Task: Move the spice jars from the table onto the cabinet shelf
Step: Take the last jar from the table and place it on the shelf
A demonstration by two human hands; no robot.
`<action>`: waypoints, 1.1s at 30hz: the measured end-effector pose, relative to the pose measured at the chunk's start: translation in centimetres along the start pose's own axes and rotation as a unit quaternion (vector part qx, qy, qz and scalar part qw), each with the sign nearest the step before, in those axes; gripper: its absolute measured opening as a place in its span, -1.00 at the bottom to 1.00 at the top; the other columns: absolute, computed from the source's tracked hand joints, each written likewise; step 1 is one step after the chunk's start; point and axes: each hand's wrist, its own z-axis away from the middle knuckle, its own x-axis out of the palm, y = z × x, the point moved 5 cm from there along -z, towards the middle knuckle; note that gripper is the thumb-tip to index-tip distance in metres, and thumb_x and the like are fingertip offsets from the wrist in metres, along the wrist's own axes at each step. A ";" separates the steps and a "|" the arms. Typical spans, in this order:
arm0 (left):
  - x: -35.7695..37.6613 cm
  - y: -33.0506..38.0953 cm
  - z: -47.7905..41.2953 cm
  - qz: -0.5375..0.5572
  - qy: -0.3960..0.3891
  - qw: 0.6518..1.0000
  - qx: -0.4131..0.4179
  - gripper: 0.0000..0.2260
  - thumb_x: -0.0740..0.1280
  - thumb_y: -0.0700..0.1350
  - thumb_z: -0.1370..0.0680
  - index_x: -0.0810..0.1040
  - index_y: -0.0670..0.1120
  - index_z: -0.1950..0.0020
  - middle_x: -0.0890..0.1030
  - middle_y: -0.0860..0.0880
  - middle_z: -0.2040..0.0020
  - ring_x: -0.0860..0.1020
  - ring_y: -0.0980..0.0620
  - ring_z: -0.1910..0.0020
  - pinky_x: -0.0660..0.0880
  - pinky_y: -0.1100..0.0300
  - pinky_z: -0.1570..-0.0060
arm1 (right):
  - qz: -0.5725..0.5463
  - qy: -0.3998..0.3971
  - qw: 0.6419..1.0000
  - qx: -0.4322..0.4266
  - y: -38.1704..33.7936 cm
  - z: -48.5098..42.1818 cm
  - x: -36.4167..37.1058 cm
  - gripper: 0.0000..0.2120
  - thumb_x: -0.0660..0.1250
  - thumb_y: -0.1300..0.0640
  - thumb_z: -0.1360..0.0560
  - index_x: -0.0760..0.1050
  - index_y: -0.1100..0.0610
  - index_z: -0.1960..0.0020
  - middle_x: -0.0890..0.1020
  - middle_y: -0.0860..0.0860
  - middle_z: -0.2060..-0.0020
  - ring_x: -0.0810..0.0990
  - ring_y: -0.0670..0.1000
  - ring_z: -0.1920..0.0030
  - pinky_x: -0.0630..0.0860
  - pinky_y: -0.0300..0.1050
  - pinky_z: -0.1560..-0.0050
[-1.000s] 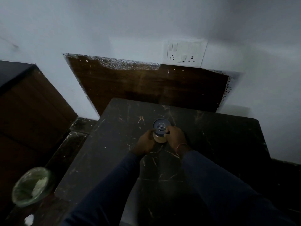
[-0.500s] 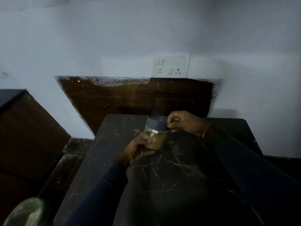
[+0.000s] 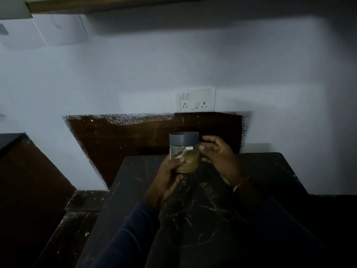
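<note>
Spice jar (image 3: 184,151) now aloft, off the table (image 3: 270,171) (in left hand (image 3: 166,176))

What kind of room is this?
Probably a home kitchen corner, though it's dim. A left hand holds a spice jar above a dark stone-topped table, a switch and socket plate sits on the wall, and a wooden cabinet edge hangs overhead.

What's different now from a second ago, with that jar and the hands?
The spice jar, which stood on the table between both hands, has been lifted clear of it. The left hand now grips its lower part alone. The right hand has come off the lid and sits beside the glass; whether it touches is unclear. Unchanged: the grey lid is on, with powder inside.
</note>
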 end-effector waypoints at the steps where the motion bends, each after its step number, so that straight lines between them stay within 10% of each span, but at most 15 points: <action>1: 0.2 0.2 -0.1 -0.023 0.016 0.999 0.028 -0.54 0.29 -0.25 -0.51 0.35 -0.21 -0.41 0.52 -0.28 -0.27 0.56 -0.18 -0.19 0.56 -0.02 -0.12 | -0.002 0.004 1.000 0.001 0.4 0.6 0.6 -0.70 0.37 0.12 -0.53 0.45 -0.09 -0.23 0.63 -0.01 -0.18 0.63 -0.01 -0.15 0.60 -0.02 -0.12; 9: 1.4 1.6 1.0 -0.305 0.189 0.916 0.177 -0.54 0.47 -0.12 -0.44 0.44 -0.05 -0.30 0.63 -0.03 -0.09 0.64 0.17 0.05 0.55 0.36 0.20 | -0.078 -0.005 0.997 0.013 0.2 2.7 3.1 -0.73 0.27 0.20 -0.58 0.51 -0.06 -0.22 0.67 -0.05 -0.10 0.66 -0.06 -0.10 0.62 -0.15 -0.04; 15: 4.3 1.5 1.8 -0.426 0.208 0.838 0.269 -0.38 0.53 -0.10 -0.37 0.37 -0.05 -0.38 0.51 -0.07 -0.23 0.53 0.05 -0.17 0.56 0.06 -0.11 | -0.083 0.043 0.996 0.011 0.0 2.9 3.9 -0.69 0.36 0.00 -0.50 0.47 -0.15 -0.23 0.63 -0.05 -0.14 0.63 -0.05 -0.13 0.56 -0.05 -0.12; 18: 5.6 1.0 2.0 -0.477 0.220 0.797 0.297 -0.30 0.51 -0.07 -0.39 0.29 -0.09 -0.46 0.39 -0.02 -0.29 0.42 0.33 -0.20 0.45 0.48 -0.10 | -0.108 0.070 0.992 0.006 -0.3 2.4 3.3 -0.60 0.47 -0.02 -0.41 0.48 -0.09 -0.21 0.67 -0.03 -0.09 0.67 -0.02 -0.08 0.60 -0.12 -0.04; 20: 5.7 0.3 2.0 -0.472 0.186 0.816 0.276 -0.30 0.48 -0.03 -0.43 0.24 0.00 -0.50 0.34 0.06 -0.28 0.41 0.35 -0.19 0.42 0.54 -0.05 | -0.179 0.051 0.982 0.016 -0.9 1.9 2.1 -0.64 0.42 0.03 -0.44 0.51 -0.01 -0.22 0.70 0.03 -0.08 0.69 0.03 -0.08 0.61 -0.08 -0.03; 25: 5.3 0.3 0.5 -0.335 0.094 0.927 0.138 -0.60 0.27 -0.05 -0.58 0.36 0.05 -0.42 0.50 -0.03 -0.32 0.52 0.04 -0.24 0.48 -0.02 -0.26 | -0.269 -0.001 0.962 0.049 -1.6 1.6 -0.4 -0.54 0.32 0.04 -0.45 0.42 0.13 -0.32 0.64 0.19 -0.15 0.64 0.16 -0.13 0.62 0.05 -0.04; 33: 5.5 1.3 -0.7 -0.277 0.073 0.952 0.111 -0.66 0.26 -0.17 -0.58 0.43 -0.04 -0.36 0.56 -0.10 -0.24 0.57 -0.07 -0.20 0.52 -0.02 -0.20 | -0.288 -0.020 0.957 0.009 -2.5 1.5 -0.8 -0.69 0.21 0.05 -0.55 0.48 0.12 -0.25 0.69 0.15 -0.04 0.66 0.12 -0.08 0.59 0.11 -0.12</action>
